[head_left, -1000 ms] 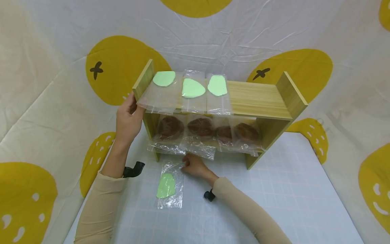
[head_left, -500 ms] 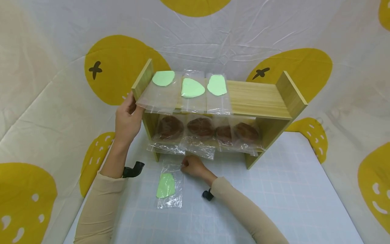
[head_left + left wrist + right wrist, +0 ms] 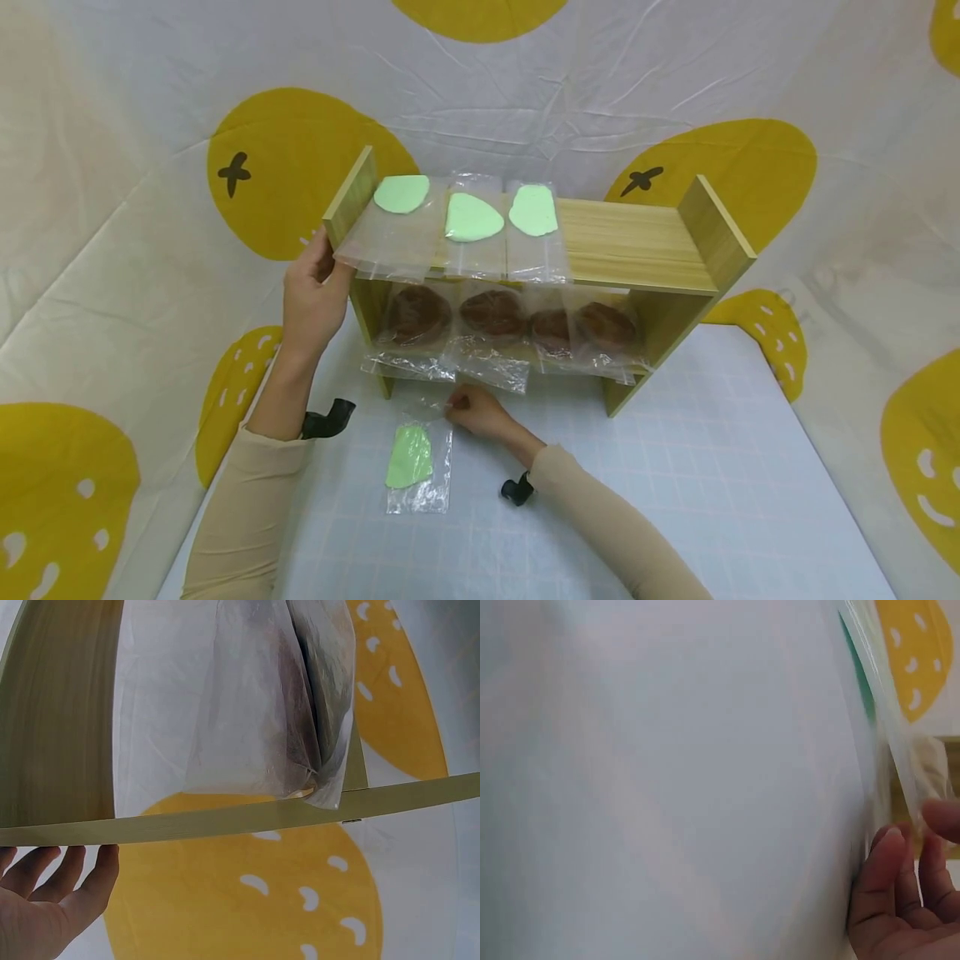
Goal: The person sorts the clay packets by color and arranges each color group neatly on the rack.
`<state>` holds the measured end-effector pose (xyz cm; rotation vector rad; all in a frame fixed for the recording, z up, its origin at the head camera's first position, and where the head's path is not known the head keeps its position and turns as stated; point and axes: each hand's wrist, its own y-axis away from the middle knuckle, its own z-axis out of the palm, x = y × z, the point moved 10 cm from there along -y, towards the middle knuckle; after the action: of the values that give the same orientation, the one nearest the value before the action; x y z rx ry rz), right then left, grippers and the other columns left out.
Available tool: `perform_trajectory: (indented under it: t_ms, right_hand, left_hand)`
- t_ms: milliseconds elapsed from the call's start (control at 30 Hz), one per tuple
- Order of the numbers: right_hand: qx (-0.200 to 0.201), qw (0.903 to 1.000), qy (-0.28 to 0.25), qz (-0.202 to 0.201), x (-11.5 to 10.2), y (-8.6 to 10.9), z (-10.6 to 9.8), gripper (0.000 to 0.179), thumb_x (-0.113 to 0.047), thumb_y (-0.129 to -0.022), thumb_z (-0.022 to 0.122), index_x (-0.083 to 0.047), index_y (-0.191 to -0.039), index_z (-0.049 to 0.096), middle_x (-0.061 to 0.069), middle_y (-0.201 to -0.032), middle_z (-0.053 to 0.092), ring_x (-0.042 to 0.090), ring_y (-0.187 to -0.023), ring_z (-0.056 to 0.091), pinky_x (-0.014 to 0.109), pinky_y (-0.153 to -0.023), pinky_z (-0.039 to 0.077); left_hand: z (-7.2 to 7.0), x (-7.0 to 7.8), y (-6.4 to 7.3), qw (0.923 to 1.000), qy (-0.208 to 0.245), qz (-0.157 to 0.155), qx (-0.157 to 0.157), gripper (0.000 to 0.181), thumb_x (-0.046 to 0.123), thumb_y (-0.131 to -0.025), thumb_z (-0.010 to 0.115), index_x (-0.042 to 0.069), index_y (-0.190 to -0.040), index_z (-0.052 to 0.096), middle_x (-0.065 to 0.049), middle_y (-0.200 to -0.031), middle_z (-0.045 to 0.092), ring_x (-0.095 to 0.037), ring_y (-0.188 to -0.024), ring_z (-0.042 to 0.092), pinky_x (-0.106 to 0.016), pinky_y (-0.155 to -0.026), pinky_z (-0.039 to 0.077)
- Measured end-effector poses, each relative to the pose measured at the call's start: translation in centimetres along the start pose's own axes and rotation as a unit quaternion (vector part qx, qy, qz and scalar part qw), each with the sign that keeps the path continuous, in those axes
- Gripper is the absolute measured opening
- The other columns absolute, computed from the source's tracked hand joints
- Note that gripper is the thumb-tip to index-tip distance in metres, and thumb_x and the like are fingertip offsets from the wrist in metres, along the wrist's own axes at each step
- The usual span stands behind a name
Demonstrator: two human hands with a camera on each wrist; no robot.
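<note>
In the head view, my left hand is at the left side panel of a wooden two-tier shelf. Its fingertips touch the panel's outer face, as the left wrist view shows. My right hand pinches the upper right corner of a clear plastic bag holding a flat light-green piece. In the right wrist view, the bag's edge runs up from between thumb and fingers. The bag's lower part lies on the table before the shelf.
On the upper tier, 3 bagged light-green pieces lie side by side, left of bare wood. Several bagged brown round pieces fill the lower tier, their bag ends overhanging the front. A pale cloth covers the table; a patterned curtain surrounds it.
The upper end of the green piece's bag has lifted and bent slightly with my right hand's pinch. My left hand and the shelf stay in place.
</note>
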<state>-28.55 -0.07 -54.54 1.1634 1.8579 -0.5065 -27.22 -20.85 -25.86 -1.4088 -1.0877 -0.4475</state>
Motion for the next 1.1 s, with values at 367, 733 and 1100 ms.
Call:
perform_trajectory:
  t_ms: [367,733,1100]
  right_hand:
    - [-0.001,0.9713,-0.225,0.078,1.3,1.0,0.8,0.023,-0.005,-0.096,0.060,0.008,-0.113,0.051,0.018,-0.096,0.064,0.023,-0.069,0.066,0.037,-0.064,0.059]
    - [-0.055,0.9255,-0.358,0.111,1.5,2.3,2.2,0.042,-0.001,-0.094,0.062,0.012,-0.130,0.044,0.015,-0.102,0.064,0.020,-0.082,0.064,0.035,-0.076,0.058]
    - [-0.101,0.9096,-0.384,0.123,1.3,3.5,3.5,0.043,0.004,-0.096,0.060,0.000,-0.138,0.053,0.019,-0.108,0.064,0.025,-0.080,0.068,0.043,-0.075,0.060]
  left_hand:
    - [-0.2,-0.2,0.1,1.0000,-0.002,-0.004,0.005,0.045,0.017,-0.102,0.060,0.017,-0.147,0.053,-0.004,-0.140,0.058,-0.022,-0.122,0.058,-0.039,-0.102,0.047]
    - [-0.1,0.1,0.1,1.0000,0.007,0.000,0.001,0.046,0.019,-0.101,0.061,0.019,-0.147,0.053,-0.003,-0.141,0.058,-0.022,-0.123,0.057,-0.039,-0.103,0.047]
    - [0.0,0.4,0.1,0.9999,0.007,0.011,0.001,0.043,0.020,-0.102,0.061,0.019,-0.145,0.056,-0.003,-0.138,0.060,-0.021,-0.121,0.059,-0.037,-0.101,0.048]
